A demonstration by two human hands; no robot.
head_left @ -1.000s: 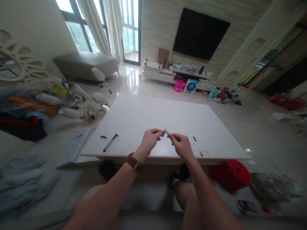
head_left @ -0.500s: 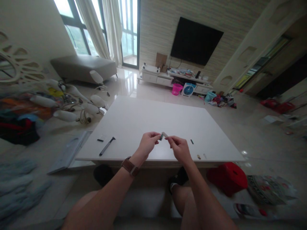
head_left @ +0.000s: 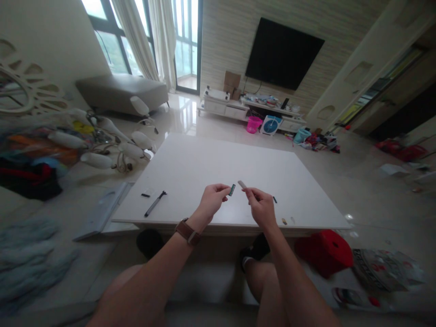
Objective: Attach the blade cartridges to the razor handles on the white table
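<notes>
My left hand pinches a small flat green-and-dark strip, which looks like a razor cartridge, above the white table. In my right hand, closed finger and thumb grip a slim pale grey-white piece, its free end pointing toward the cartridge. A narrow gap separates the two. On the table to the left lies a grey-and-black razor handle with a forked end. Beside it is a short black strip. Another dark strip lies just right of my right hand.
Near the table's front right edge are a small brownish-yellow piece and a clear one. A red stool stands below that corner, next to a printed bag. A lamp with white shades is left of the table.
My hands have drawn apart; the pale piece has come away from the cartridge toward the right. The cartridge now shows its green face more fully. The view has shifted slightly.
</notes>
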